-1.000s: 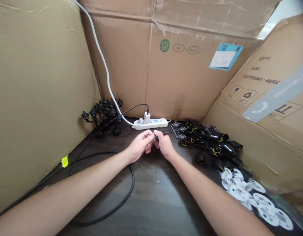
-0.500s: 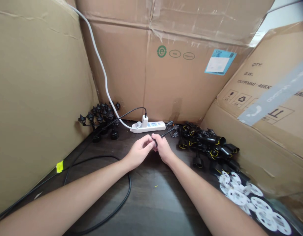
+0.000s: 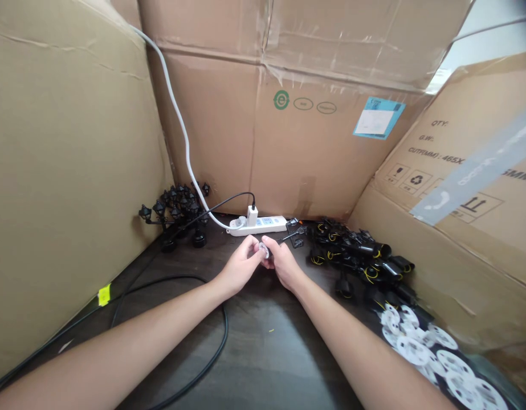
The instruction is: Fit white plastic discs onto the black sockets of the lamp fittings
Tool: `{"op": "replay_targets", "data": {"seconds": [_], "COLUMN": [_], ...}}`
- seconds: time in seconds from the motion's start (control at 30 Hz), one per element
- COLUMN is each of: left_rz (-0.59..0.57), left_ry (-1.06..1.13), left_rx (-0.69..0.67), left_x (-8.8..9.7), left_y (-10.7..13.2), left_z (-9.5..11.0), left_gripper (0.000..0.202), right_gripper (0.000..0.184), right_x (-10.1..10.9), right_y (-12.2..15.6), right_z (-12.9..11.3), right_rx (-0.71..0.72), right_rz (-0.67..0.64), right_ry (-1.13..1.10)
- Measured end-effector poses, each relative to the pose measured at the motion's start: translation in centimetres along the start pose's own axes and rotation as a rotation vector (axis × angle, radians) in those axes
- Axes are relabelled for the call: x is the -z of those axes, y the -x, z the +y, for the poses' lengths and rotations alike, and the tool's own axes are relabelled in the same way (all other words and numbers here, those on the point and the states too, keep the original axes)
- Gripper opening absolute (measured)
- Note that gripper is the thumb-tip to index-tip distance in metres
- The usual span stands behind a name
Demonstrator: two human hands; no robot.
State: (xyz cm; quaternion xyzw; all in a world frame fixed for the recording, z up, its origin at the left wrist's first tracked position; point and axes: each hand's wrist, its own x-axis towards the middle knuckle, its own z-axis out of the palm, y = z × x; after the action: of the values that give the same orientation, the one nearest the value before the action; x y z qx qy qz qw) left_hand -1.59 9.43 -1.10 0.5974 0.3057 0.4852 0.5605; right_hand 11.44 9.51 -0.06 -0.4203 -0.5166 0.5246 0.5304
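Left wall: upright cardboard panel [image 3: 66,142], yellow tape tag [image 3: 104,295] low against it.

Left cluster: branched black fittings [image 3: 172,212] massed in the corner, beside a white cable [image 3: 177,125] and a black charger lead [image 3: 222,204].

Table: dark wood-look top [image 3: 266,364], with a black coiled cable [image 3: 222,336] lying under the left forearm.

Left hand [image 3: 241,265]: half closed, fingertips [image 3: 255,246] pinched on the left edge of the small pale disc [image 3: 263,250].

Held piece: that disc, between both hands, just in front of the white power strip [image 3: 258,226].

Right hand [image 3: 284,265]: half closed, fingers [image 3: 271,246] on the disc's right side; a thin black stem [image 3: 289,237] running away toward a black fitting [image 3: 296,234], link to the disc hidden.

Handling: close fingertip pinch, apparently well suited to so small a part; wrists low and steady, stem best kept clear of the strip.

Right pile: black sockets with yellow wires [image 3: 357,250].

Far right: white perforated discs [image 3: 416,348], on a dark sheet.
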Motion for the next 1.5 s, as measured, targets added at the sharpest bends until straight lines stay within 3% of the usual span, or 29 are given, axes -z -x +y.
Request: {"op": "replay_targets", "data": {"seconds": [0.2,0.33,0.53,0.63,0.77,1.07,1.27,1.5], "left_rz": [0.069,0.071,0.153,0.125,0.069,-0.039,0.004,0.076], "left_ry": [-0.056,-0.126,-0.241,-0.225,-0.249,-0.361,-0.396,-0.480], "left_rx": [-0.025,-0.062,-0.041,-0.016,-0.042,-0.106,-0.109,-0.133], "left_x": [0.2,0.5,0.9,0.8,0.7,0.5,0.4,0.5], "left_y": [-0.4,-0.4,-0.4,-0.2,0.0,0.5,0.5,0.5], "left_z": [-0.7,-1.2,-1.3,-1.1,-0.9,-0.8,-0.4,-0.6], "left_gripper": [0.029,0.025,0.022,0.025,0.024,0.016,0.012,0.010], "right_gripper": [0.066,0.065,0.045,0.041,0.028,0.027,0.022,0.024], "right_x": [0.2,0.0,-0.3,-0.5,-0.5,1.5,2.4,2.4], "right_y": [-0.6,-0.8,-0.4,0.3,1.3,2.7,2.6,2.4], "right_z": [0.3,0.7,2.0,2.1,1.6,0.7,0.4,0.8], "right_rx": [-0.077,-0.052,0.061,0.174,0.291,0.395,0.302,0.327], "right_rz": [-0.033,-0.054,0.149,0.218,0.185,0.062,-0.064,-0.009], "right_ry": [0.132,0.137,0.178,0.118,0.247,0.514,0.546,0.576]}}
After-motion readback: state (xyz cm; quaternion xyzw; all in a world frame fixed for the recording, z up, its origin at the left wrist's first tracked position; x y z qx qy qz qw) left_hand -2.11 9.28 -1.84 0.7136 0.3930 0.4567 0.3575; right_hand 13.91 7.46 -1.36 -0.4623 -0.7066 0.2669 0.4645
